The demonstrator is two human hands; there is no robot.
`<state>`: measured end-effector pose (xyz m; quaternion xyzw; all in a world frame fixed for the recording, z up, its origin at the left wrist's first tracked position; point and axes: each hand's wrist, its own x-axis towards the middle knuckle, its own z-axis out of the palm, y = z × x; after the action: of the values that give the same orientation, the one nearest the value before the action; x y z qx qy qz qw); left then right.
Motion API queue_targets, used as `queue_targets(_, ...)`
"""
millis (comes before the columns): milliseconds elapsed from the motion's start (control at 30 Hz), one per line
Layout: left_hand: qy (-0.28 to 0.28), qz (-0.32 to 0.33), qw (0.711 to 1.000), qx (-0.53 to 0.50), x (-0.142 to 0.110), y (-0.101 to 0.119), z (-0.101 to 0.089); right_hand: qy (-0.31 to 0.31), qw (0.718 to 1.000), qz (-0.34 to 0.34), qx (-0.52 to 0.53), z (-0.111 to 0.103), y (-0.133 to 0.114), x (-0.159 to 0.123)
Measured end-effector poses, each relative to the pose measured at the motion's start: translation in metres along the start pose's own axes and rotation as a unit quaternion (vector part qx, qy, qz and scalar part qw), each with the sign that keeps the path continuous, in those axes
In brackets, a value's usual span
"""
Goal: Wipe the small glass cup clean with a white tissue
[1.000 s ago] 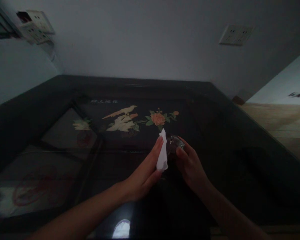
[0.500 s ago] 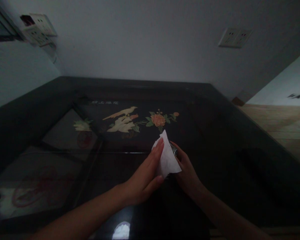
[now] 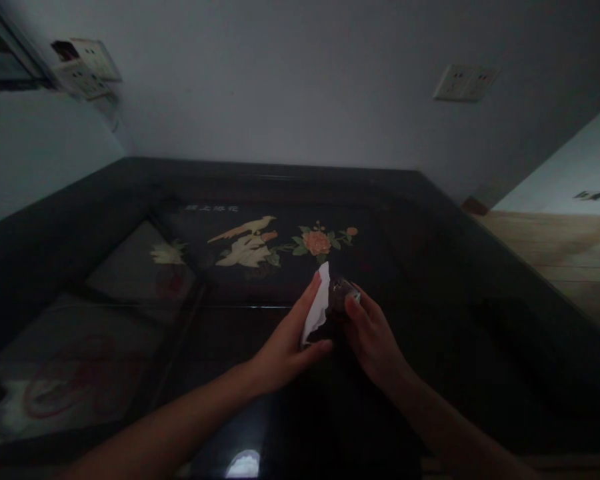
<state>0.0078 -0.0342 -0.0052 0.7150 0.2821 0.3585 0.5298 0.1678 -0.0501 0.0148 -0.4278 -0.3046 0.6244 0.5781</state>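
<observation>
My left hand (image 3: 289, 343) holds a white paper tissue (image 3: 319, 310) along its palm. The fingers are stretched and the thumb sits apart, below the tissue's lower end. Close by on the right, my right hand (image 3: 377, 340) is closed around a small, shiny, dark-looking object (image 3: 345, 292), perhaps glass or metal; its exact kind is too dim to tell. A narrow gap parts the tissue from this object. Both hands are over a glossy black tabletop (image 3: 380, 227) decorated with birds (image 3: 247, 247) and an orange flower (image 3: 317, 241).
A pale wall with a double socket (image 3: 466, 83) runs behind the table. More sockets (image 3: 87, 70) are at the upper left, near a dark frame (image 3: 10, 60). Wooden floor (image 3: 555, 247) shows at the right. The tabletop mirrors light shapes on its left side.
The tissue has come away from the shiny object and now lies against my left palm. My right hand has turned, exposing more of the object and its thumb.
</observation>
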Motion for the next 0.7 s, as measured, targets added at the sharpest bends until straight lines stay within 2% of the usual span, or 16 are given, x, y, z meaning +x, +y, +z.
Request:
queue_targets(100, 0.065, -0.044, 0.994, -0.079, 0.002, 0.006, 0.002, -0.001, 1.0, -0.005, 0.003, 0.002, -0.001, 0.001)
queue_targets(167, 0.11, -0.082, 0.977, -0.162, 0.005, 0.009, 0.003, -0.005, 1.0, -0.006, 0.011, 0.002, 0.0, 0.002)
queue_targets(233, 0.163, -0.141, 0.942, -0.256, 0.009, 0.011, 0.002, -0.014, 0.999, -0.014, 0.025, 0.001, 0.0, 0.004)
queue_targets(300, 0.221, -0.218, 0.892, -0.329, 0.013, 0.013, 0.001, -0.023, 0.999, -0.024, 0.036, -0.002, 0.0, 0.007)
queue_targets(367, 0.267, -0.281, 0.844, -0.371, 0.017, 0.014, -0.001, -0.02, 0.998, -0.032, 0.041, -0.004, 0.0, 0.01)
queue_targets(433, 0.288, -0.307, 0.817, -0.394, 0.021, 0.015, -0.005, -0.01, 0.998, -0.034, 0.051, -0.007, -0.001, 0.013)
queue_targets(533, 0.293, -0.307, 0.804, -0.416, 0.024, 0.014, -0.009, 0.0, 0.997, -0.04, 0.062, -0.011, -0.004, 0.016)
queue_targets(700, 0.302, -0.299, 0.812, -0.401, 0.027, 0.012, -0.011, 0.014, 0.998, -0.044, 0.05, -0.018, -0.007, 0.022)
